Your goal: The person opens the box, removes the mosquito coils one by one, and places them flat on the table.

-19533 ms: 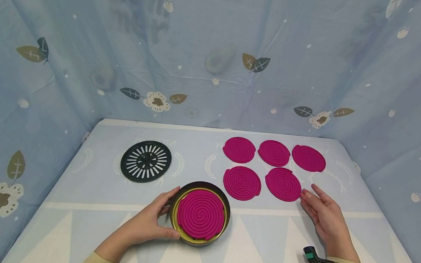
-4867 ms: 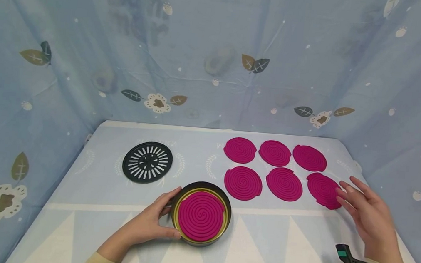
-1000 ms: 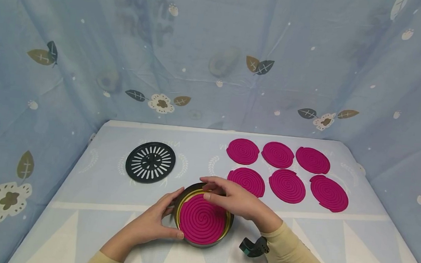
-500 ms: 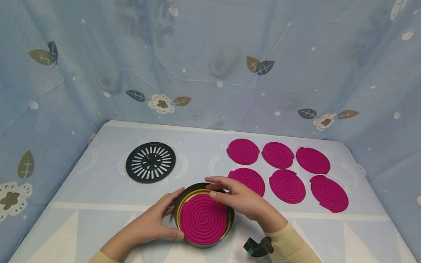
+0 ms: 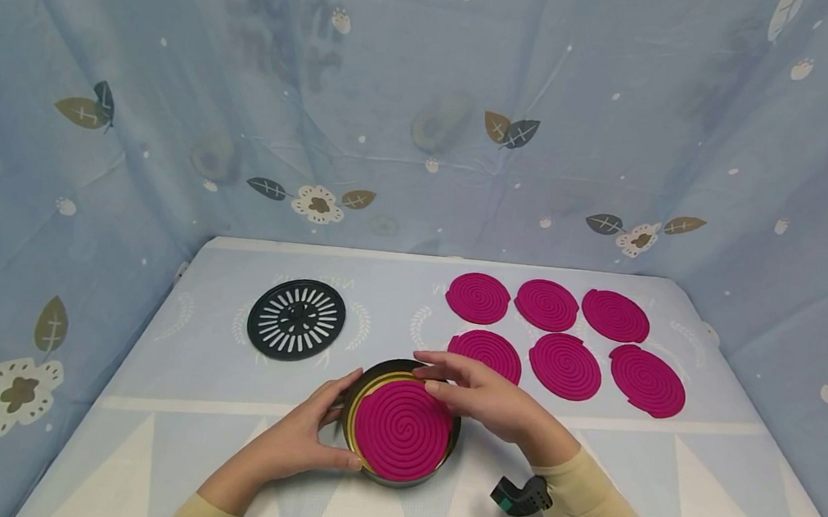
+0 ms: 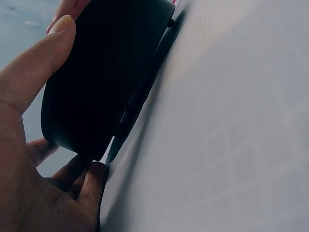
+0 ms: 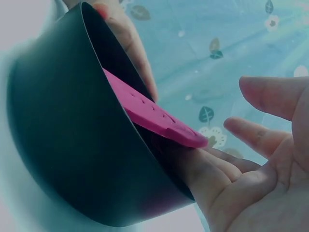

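Note:
In the head view my left hand (image 5: pixel 308 431) grips the side of a round dark tin (image 5: pixel 373 367), thumb at the near rim and fingers round the far side. A magenta mosquito coil (image 5: pixel 402 431) lies tilted in the tin, its right edge raised over the rim. My right hand (image 5: pixel 486 396) is at that raised edge. From the right wrist view, the lower fingers reach under the coil (image 7: pixel 159 121) inside the tin (image 7: pixel 67 130), while the upper digits stand apart from it. The left wrist view has the thumb and fingers (image 6: pixel 58 53) against the tin's dark wall.
Several magenta coils (image 5: pixel 565 366) lie in two rows at the back right of the table. A black slotted lid (image 5: pixel 296 320) lies flat at the back left. Blue patterned curtains (image 5: pixel 425 128) enclose the table's back and sides.
A further coil has joined the front row on the right. My right hand has come over from there to the tin, then shifted slightly right as the coil's right edge rose. The left hand stays put.

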Demonstrator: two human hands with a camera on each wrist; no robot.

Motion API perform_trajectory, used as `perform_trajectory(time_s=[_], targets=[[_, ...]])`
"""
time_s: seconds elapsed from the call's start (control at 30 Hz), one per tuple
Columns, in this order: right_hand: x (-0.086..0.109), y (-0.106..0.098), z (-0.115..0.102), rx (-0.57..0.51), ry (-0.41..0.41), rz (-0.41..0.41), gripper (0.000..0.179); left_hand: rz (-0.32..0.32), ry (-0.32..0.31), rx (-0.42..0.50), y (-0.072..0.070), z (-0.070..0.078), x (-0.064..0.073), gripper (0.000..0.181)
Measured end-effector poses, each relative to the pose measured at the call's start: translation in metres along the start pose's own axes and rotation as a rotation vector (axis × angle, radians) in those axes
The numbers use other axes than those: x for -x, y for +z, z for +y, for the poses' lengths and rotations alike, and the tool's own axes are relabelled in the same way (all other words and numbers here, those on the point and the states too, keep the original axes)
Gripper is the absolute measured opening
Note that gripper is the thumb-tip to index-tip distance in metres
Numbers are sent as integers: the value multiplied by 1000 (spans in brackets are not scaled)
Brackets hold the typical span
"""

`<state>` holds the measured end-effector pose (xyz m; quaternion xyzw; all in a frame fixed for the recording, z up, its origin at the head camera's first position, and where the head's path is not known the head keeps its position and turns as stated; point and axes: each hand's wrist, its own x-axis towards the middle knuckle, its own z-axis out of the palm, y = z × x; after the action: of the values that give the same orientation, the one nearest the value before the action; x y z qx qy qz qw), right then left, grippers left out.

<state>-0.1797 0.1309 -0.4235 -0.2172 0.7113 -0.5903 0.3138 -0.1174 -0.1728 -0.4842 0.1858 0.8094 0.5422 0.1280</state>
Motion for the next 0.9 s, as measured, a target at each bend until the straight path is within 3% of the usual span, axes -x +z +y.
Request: perform_trajectory(time_s=[0.47,0.9], targets=[[16,-5,10,-242,17,-53,60,11,-15,-13,0,-1,0,116],[30,6,18,-250,-8,-51,62,11,6,-18,1,-1,0,113]])
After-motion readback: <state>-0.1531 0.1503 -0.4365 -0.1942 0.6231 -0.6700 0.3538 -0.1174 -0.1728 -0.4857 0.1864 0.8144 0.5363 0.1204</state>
